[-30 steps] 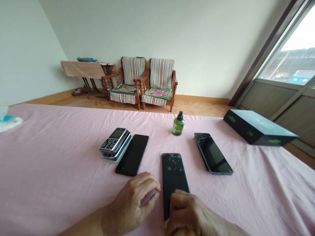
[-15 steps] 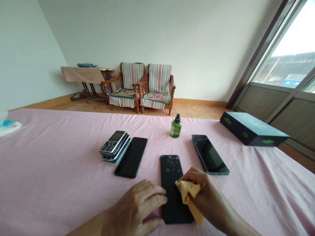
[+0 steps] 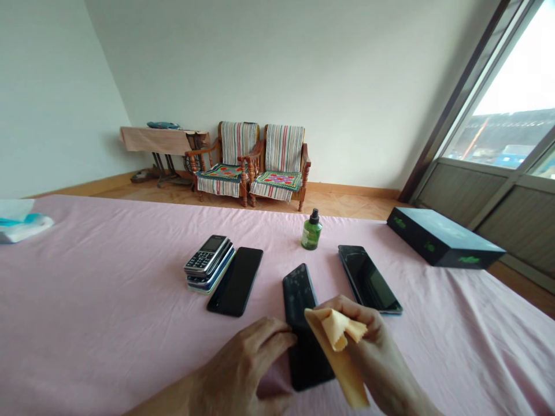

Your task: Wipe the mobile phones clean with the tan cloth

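A black smartphone (image 3: pixel 299 294) with smudges or droplets near its top lies tilted in front of me, its right side raised. My left hand (image 3: pixel 255 358) has its fingertips curled against the phone's left edge, thumb lower down. My right hand (image 3: pixel 368 341) grips a folded yellow cloth (image 3: pixel 336 332) over the phone's right side; whether those fingers also touch the phone is hidden. Left of it lies another black smartphone (image 3: pixel 237 283), beside a stack of phones topped by a silver keypad phone (image 3: pixel 207 254). To the right rests a dark-screened phone (image 3: pixel 372 282), apparently on top of another.
A green spray bottle (image 3: pixel 311 231) stands behind the phone. At the back right sits a black box (image 3: pixel 442 237) with green lettering, and at far left a tissue pack (image 3: pixel 26 222). Pink cloth (image 3: pixel 108 306) covers the surface. Two wooden armchairs (image 3: pixel 281 156) stand beyond.
The phone has gone from lying flat to tilted, right side up. My right hand has moved the cloth slightly right and raised it off the screen. The camera view has shifted a little.
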A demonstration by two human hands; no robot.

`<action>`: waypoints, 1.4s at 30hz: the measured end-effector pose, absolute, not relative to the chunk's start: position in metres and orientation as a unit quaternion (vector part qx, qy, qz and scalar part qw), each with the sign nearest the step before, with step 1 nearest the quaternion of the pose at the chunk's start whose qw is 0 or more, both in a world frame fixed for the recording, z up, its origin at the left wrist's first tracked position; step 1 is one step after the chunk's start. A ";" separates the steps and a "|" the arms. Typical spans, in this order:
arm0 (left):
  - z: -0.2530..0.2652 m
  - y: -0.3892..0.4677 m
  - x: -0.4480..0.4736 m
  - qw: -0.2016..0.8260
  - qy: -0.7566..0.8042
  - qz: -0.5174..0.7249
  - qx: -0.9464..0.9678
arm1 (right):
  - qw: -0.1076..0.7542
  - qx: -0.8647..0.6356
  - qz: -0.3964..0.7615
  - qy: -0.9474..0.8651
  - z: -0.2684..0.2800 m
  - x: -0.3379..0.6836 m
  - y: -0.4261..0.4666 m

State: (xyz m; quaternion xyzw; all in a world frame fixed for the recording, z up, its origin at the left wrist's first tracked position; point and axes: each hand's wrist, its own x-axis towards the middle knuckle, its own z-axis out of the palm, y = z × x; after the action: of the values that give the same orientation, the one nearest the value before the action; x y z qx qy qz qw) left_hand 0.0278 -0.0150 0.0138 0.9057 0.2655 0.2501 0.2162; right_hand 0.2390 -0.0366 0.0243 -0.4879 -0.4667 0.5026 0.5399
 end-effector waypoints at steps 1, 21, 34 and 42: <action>0.015 -0.014 0.028 0.219 0.264 0.251 0.905 | 0.551 -0.466 0.496 -0.483 0.027 0.235 -0.039; 0.012 -0.019 0.026 0.192 0.360 0.371 0.834 | 0.543 -0.290 0.577 -0.537 -0.003 0.220 -0.035; 0.004 -0.011 0.014 0.061 0.343 0.385 0.855 | 0.577 -0.466 0.314 -0.593 0.002 0.245 -0.023; 0.011 -0.017 0.020 -0.008 0.256 0.422 0.870 | 0.587 -0.545 0.071 -0.595 0.005 0.280 -0.004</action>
State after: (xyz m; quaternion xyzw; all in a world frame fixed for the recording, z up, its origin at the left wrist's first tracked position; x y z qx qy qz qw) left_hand 0.0205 -0.0167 0.0110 0.8695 0.2556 0.4225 -0.0083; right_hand 0.2798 -0.0042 0.0050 -0.5453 -0.5945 0.0707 0.5866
